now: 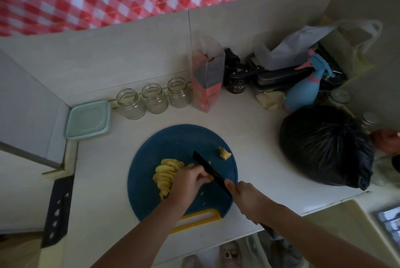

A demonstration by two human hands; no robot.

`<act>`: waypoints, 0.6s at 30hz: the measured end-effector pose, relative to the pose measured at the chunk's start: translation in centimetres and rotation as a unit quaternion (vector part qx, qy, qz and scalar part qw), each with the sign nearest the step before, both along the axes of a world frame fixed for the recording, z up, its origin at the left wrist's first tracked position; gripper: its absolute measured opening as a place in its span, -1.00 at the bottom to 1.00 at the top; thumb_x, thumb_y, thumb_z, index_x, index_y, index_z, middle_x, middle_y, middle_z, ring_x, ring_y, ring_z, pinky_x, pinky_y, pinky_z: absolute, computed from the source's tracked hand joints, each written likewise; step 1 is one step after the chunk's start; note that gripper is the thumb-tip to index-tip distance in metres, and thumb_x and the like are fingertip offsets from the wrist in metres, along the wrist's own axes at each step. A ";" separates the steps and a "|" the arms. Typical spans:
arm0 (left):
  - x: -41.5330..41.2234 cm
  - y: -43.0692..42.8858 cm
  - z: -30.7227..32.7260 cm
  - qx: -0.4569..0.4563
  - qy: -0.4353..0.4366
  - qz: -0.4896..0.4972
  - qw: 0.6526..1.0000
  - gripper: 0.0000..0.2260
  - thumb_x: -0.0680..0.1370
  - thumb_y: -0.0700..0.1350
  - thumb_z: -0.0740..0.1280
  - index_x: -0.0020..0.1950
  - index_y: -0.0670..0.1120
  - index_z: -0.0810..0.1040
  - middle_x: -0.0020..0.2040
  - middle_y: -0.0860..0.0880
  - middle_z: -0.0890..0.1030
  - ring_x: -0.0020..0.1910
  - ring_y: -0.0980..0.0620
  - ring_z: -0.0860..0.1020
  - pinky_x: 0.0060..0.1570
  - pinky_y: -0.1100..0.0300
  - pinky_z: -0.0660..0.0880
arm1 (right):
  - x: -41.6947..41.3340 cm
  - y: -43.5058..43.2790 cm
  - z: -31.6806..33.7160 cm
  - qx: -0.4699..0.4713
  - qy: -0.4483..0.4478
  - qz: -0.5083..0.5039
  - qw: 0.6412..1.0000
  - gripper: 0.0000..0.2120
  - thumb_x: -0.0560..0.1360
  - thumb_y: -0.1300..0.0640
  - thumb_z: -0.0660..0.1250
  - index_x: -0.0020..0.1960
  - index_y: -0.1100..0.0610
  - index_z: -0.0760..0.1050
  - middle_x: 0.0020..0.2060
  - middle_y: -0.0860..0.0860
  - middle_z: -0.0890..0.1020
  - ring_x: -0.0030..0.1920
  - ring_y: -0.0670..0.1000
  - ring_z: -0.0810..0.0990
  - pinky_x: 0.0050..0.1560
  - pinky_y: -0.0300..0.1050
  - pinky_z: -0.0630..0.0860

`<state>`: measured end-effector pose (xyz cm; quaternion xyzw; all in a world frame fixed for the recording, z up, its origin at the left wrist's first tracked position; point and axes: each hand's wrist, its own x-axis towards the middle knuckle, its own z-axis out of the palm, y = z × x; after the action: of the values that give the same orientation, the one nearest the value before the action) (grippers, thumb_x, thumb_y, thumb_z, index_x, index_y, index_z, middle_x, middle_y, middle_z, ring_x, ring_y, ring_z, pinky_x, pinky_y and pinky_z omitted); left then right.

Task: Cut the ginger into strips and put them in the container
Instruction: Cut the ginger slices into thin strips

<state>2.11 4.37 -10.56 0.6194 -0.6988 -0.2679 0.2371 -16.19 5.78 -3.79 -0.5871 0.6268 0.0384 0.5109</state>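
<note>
Slicing stage: the right hand (244, 198) is clamped round the handle of a black knife (207, 168), whose blade crosses the blue cutting board (173, 140) right against the left hand (190, 179). The left hand, fingers curled, pins a small ginger remnant (211, 178) at the blade; most of that piece is hidden beneath the fingers. A fan of ginger slices (166, 172) lies just outboard of the left hand, touching it. A knobbly offcut (225, 153) sits beyond the blade, apart from both hands.

Probable hazards: the remnant is short, so the holding fingertips stand next to the edge and a slip or a roll of the piece could bring the blade onto them. The left wrist rests against the slice pile and could scatter it off the board. The pieces seen are slices, not yet strips.

Containers: a square teal container (87, 119) stands well to the far left of the left hand, apparently lidded, with no ginger visible in it. Three clear glass jars (153, 99) stand beyond the left hand, open-mouthed and seemingly empty.
</note>
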 end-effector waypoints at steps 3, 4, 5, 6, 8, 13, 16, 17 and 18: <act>0.1 0.3 -0.5 -0.007 0.007 0.003 1.000 -0.87 0.36 -0.20 0.52 -0.24 -0.11 0.58 -0.20 -0.01 0.61 -0.28 0.20 0.53 -0.28 0.54 0.35 | 1.3 0.2 -1.6 -0.062 0.008 0.011 0.998 -0.51 0.63 -0.18 -0.09 -0.21 0.11 0.39 -0.25 0.10 0.53 -0.21 0.09 0.57 -0.22 -0.16 0.45; 0.0 0.4 -0.6 -0.009 0.010 0.007 1.000 -0.87 0.36 -0.20 0.52 -0.24 -0.11 0.58 -0.20 -0.01 0.61 -0.28 0.22 0.52 -0.28 0.54 0.36 | 1.6 0.0 -1.9 -0.075 0.009 0.008 0.997 -0.51 0.63 -0.17 -0.08 -0.23 0.12 0.39 -0.25 0.11 0.53 -0.17 0.10 0.58 -0.17 -0.14 0.43; 0.0 0.6 -0.6 -0.014 0.012 0.009 1.000 -0.87 0.36 -0.21 0.52 -0.23 -0.11 0.58 -0.19 0.00 0.60 -0.28 0.23 0.52 -0.28 0.54 0.37 | 1.8 -0.4 -2.1 -0.076 0.007 0.002 0.997 -0.51 0.63 -0.16 -0.08 -0.24 0.11 0.38 -0.26 0.10 0.53 -0.18 0.10 0.57 -0.16 -0.14 0.42; 0.0 0.7 -0.6 -0.021 0.014 0.010 1.000 -0.87 0.36 -0.21 0.52 -0.22 -0.10 0.58 -0.19 0.00 0.59 -0.28 0.24 0.52 -0.27 0.55 0.38 | 1.7 -0.8 -2.2 -0.070 0.002 -0.011 0.997 -0.51 0.63 -0.17 -0.08 -0.26 0.10 0.38 -0.28 0.08 0.52 -0.22 0.07 0.56 -0.19 -0.15 0.42; 0.0 1.0 -0.7 -0.038 0.020 0.005 0.999 -0.85 0.35 -0.23 0.53 -0.23 -0.10 0.56 -0.20 0.01 0.58 -0.27 0.23 0.54 -0.27 0.51 0.42 | 1.4 -1.4 -2.3 -0.049 -0.014 -0.045 0.998 -0.51 0.62 -0.20 -0.08 -0.26 0.08 0.37 -0.33 0.04 0.49 -0.35 -0.01 0.51 -0.34 -0.20 0.41; -0.1 1.5 -1.0 -0.072 0.017 0.009 0.997 -0.84 0.37 -0.21 0.51 -0.22 -0.08 0.54 -0.21 0.00 0.55 -0.25 0.11 0.59 -0.29 0.21 0.53 | 0.9 -1.0 -2.9 -0.016 -0.039 -0.103 0.994 -0.48 0.60 -0.24 -0.06 -0.26 0.12 0.38 -0.38 0.06 0.46 -0.50 -0.04 0.43 -0.54 -0.21 0.38; -0.1 1.6 -1.0 -0.075 0.020 0.010 0.997 -0.87 0.39 -0.20 0.50 -0.21 -0.09 0.56 -0.20 0.00 0.54 -0.24 0.12 0.58 -0.27 0.19 0.53 | 0.2 -0.9 -2.5 -0.001 -0.039 -0.113 0.993 -0.44 0.57 -0.28 -0.03 -0.22 0.17 0.40 -0.38 0.07 0.47 -0.54 -0.06 0.41 -0.54 -0.21 0.39; -0.1 1.5 -1.0 -0.075 0.021 0.011 0.997 -0.88 0.40 -0.20 0.49 -0.20 -0.09 0.56 -0.19 0.00 0.54 -0.23 0.12 0.58 -0.26 0.18 0.54 | 0.0 -0.9 -2.2 0.004 -0.043 -0.114 0.993 -0.44 0.57 -0.29 -0.02 -0.22 0.18 0.39 -0.41 0.06 0.46 -0.57 -0.07 0.38 -0.56 -0.22 0.37; -0.1 1.4 -1.0 -0.073 0.022 0.010 0.997 -0.89 0.41 -0.20 0.48 -0.20 -0.10 0.56 -0.19 0.00 0.54 -0.22 0.11 0.58 -0.25 0.17 0.55 | -0.2 -0.9 -2.0 0.010 -0.048 -0.115 0.992 -0.44 0.56 -0.29 -0.01 -0.21 0.18 0.38 -0.43 0.06 0.43 -0.60 -0.08 0.36 -0.57 -0.24 0.35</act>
<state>2.03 5.82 -11.61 0.6014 -0.7047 -0.2275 0.2999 -16.40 4.86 -5.75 -0.5068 0.6645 -0.0426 0.5476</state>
